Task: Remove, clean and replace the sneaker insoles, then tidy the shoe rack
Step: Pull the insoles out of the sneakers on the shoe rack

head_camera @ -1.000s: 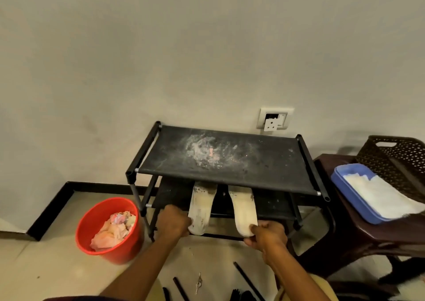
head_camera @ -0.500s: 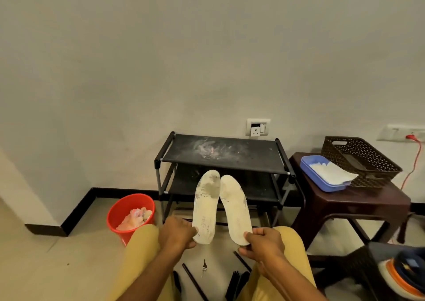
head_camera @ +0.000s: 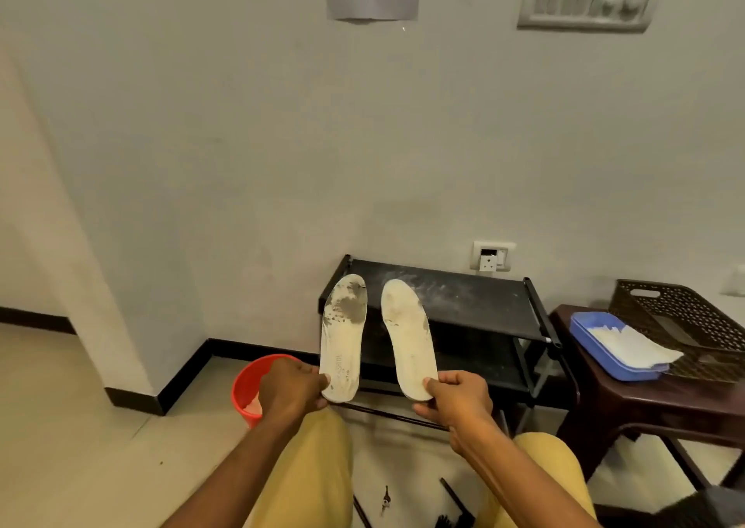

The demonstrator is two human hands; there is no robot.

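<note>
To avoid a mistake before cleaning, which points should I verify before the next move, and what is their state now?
1. Left hand grips left insole at its heel: ok.
2. Right hand grips right insole at its heel: ok.
3. Insoles held apart: ok.
4. Insoles clean: not ok, left one stained dark.
5. White sheets in blue tray: ok.
6. Shoe rack top clean: not ok, white dust.

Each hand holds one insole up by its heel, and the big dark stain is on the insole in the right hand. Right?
No. The head view shows the big dark stain on the insole in the left hand; the other insole, in the right hand, is only lightly marked.
</note>
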